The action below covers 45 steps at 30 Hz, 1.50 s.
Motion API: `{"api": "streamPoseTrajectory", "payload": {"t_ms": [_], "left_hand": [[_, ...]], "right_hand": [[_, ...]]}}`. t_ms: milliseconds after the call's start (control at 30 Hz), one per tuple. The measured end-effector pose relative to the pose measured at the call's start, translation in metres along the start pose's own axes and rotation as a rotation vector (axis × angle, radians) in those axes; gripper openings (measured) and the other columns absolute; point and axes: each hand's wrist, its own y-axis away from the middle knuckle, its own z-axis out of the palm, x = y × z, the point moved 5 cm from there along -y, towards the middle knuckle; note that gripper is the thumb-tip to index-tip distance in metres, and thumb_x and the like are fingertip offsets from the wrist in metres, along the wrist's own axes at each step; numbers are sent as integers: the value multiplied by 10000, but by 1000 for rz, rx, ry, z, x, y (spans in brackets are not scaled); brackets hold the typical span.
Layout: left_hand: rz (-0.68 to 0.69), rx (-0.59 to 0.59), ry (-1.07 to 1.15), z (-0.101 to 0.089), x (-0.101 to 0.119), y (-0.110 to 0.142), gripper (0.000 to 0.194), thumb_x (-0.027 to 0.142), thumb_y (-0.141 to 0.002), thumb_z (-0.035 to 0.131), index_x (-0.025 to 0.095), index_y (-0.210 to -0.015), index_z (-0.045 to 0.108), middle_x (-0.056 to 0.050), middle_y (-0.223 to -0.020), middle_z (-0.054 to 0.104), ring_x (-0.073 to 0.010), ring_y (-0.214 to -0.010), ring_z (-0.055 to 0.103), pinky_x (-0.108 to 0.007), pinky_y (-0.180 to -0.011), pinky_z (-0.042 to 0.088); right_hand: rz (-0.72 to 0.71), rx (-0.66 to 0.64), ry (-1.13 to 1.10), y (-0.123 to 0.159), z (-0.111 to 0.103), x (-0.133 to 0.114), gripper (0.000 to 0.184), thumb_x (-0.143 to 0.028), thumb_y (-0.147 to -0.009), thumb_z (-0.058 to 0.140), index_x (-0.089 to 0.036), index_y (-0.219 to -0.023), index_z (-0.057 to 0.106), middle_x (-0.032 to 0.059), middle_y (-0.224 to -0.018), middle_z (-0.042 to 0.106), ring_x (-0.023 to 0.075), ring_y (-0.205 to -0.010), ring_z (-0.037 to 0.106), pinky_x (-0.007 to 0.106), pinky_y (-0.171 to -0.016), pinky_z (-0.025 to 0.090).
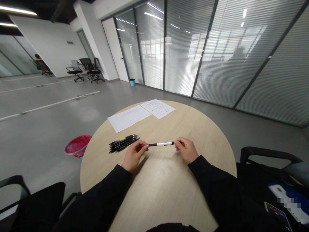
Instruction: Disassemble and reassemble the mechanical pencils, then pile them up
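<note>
Both hands are on one pen [161, 144], held lengthwise across the near-middle of the round wood-tone surface [166, 187]. Left hand [134, 154] pinches the dark-grip end between thumb and fingers. Right hand [187, 149] pinches the black clip end the same way. Hands are apart from each other, the white barrel bridging the gap, clip section to the right. Pen lies roughly level in view; a faint shadow falls on the surface below it. Can't tell exact clearance.

Pen pile [123, 143] sits just left of and beyond the left hand: mostly black pens, bunched roughly parallel at a slant, one with a yellow section on top. Exact count unclear, they overlap.

Two paper sheets at the far edge: left sheet [129, 117] with a faint printed grid, right sheet [158, 108] with printed lines, too small to read. Their adjoining edges meet or nearly so.

Off the surface: red basket [77, 145] on the floor at left, black chair [263, 153] at right, phone [277, 216] at lower right. Behind: blue bin [132, 82] by the glass partition [181, 48] with blinds.
</note>
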Motion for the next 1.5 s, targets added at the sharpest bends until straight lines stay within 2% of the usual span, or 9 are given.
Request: {"api": "streamPoseTrajectory", "payload": {"t_ms": [467, 667, 1033, 1267, 1400, 1500], "left_hand": [[14, -3, -13, -1, -4, 0, 205, 357, -802, 703, 163, -834, 643, -12, -731, 653, -148, -690, 613, -280, -678, 503], [12, 2, -3, -1, -5, -1, 199, 347, -801, 704, 161, -843, 645, -12, -736, 652, -149, -695, 614, -275, -673, 498], [12, -26, -46, 4, 0, 2, 218, 379, -812, 682, 165, -827, 641, -18, -717, 647, -154, -681, 597, -268, -652, 476], [35, -39, -48, 5, 2, 2, 199, 359, -815, 681, 165, -834, 642, -11, -722, 637, -147, -684, 585, -259, -661, 465], [63, -68, -123, 7, 2, 4, 185, 355, -837, 653, 171, -849, 639, -5, -713, 614, -146, -670, 558, -253, -643, 439], [98, -88, -272, 8, 4, 6, 177, 352, -872, 603, 177, -870, 628, -7, -728, 600, -151, -674, 540, -259, -645, 421]], "right_hand": [[29, -2, -44, 0, 2, 3, 314, -461, -892, 558, -187, -752, 616, 9, -644, 606, 144, -556, 583, 256, -558, 474], [71, -25, -135, 0, 5, 5, 334, -491, -881, 560, -189, -742, 590, 15, -658, 618, 140, -566, 585, 256, -561, 496], [113, -137, -290, -2, 15, 7, 292, -463, -809, 660, -186, -767, 574, -8, -624, 624, 135, -583, 584, 263, -596, 489], [145, -239, -181, 1, 17, 9, 274, -432, -838, 615, -182, -725, 605, -20, -576, 584, 120, -517, 528, 235, -524, 438], [147, -260, -152, 2, 16, 8, 295, -406, -862, 574, -190, -661, 569, -37, -536, 528, 109, -485, 474, 226, -502, 393], [139, -269, -169, 1, 15, 7, 338, -410, -879, 549, -192, -621, 533, -39, -524, 502, 109, -486, 459, 231, -511, 382]]}}
